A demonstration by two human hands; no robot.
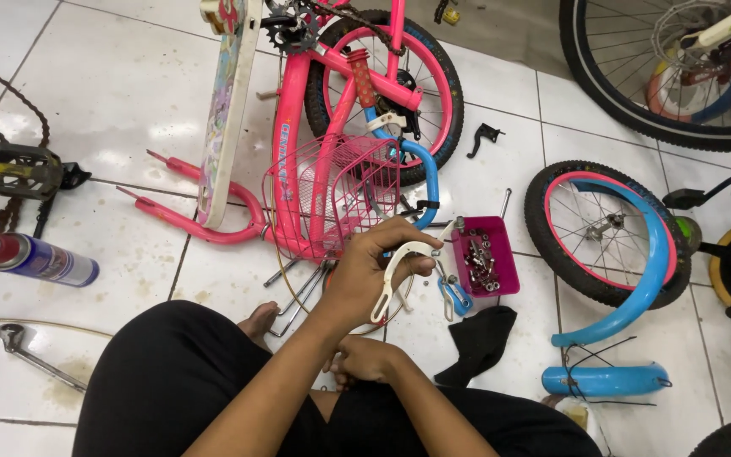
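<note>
My left hand (368, 264) is raised in front of me and grips a white bicycle brake caliper (393, 272) by its curved arm. It hovers just in front of the pink wire basket (332, 199) on an upturned pink child's bicycle (298, 110). My right hand (365, 360) rests low by my lap with its fingers curled; nothing shows in it. A blue brake part (455, 295) lies on the tiles right of the caliper. Beside it a magenta tray (507, 272) holds several bolts and nuts.
A loose small wheel under a blue mudguard (604, 233) lies right, with another blue mudguard (607, 381) and a black cloth (480, 338) nearer me. A spray can (27, 256), a wrench (31, 351) and a pedal with chain (23, 169) are left. A big wheel (636, 93) fills the top right.
</note>
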